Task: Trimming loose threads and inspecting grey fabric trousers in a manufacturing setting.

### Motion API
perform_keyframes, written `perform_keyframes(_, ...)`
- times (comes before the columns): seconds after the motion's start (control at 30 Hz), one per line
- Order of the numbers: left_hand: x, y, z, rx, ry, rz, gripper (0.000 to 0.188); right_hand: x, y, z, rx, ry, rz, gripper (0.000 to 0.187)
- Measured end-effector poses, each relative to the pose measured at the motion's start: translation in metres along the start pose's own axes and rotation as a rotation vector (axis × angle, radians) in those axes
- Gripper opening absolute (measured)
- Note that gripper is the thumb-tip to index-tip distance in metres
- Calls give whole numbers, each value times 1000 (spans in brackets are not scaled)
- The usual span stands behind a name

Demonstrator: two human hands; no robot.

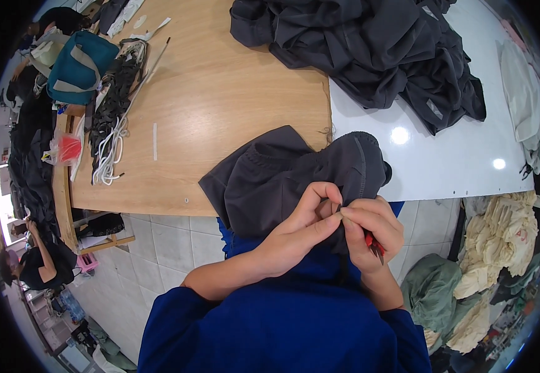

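Note:
A dark grey garment (264,186) with a gathered, elastic-looking edge lies bunched at the table's front edge and hangs over it toward me. Just over its right part, my left hand (310,227) and my right hand (376,227) meet fingertip to fingertip. Both pinch at one small spot, where a little dark bit shows between the fingers; what it is, I cannot make out. Tucked in my right palm is a small red cutting tool (374,244), like thread snips, its dark pointed tips sticking out below the hand.
More dark grey garments (369,50) are heaped at the back, across the wooden table (220,81) and white tabletop (432,161). White cords (111,149) and a teal bag (82,67) lie left. Cream cloth (497,239) is piled at right. Another person (40,255) works far left.

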State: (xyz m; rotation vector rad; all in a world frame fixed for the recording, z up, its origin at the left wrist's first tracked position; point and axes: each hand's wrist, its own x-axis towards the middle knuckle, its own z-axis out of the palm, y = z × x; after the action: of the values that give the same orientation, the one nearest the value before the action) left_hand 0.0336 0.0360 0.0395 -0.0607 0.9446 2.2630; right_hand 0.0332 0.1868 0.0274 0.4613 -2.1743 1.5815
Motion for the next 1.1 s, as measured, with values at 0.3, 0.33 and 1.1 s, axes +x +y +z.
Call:
perform_keyframes(0.3, -2, -1, 1, 46, -18, 28, 16, 1, -2, 0, 7, 6, -24, 20)
perform_keyframes(0.33, -2, -1, 1, 55, -21, 30, 15, 1, -2, 0, 7, 6, -24, 20)
perform_keyframes(1.1, -4, -1, -1, 322, 106, 347, 9, 9, -11, -4, 80, -6, 43, 14)
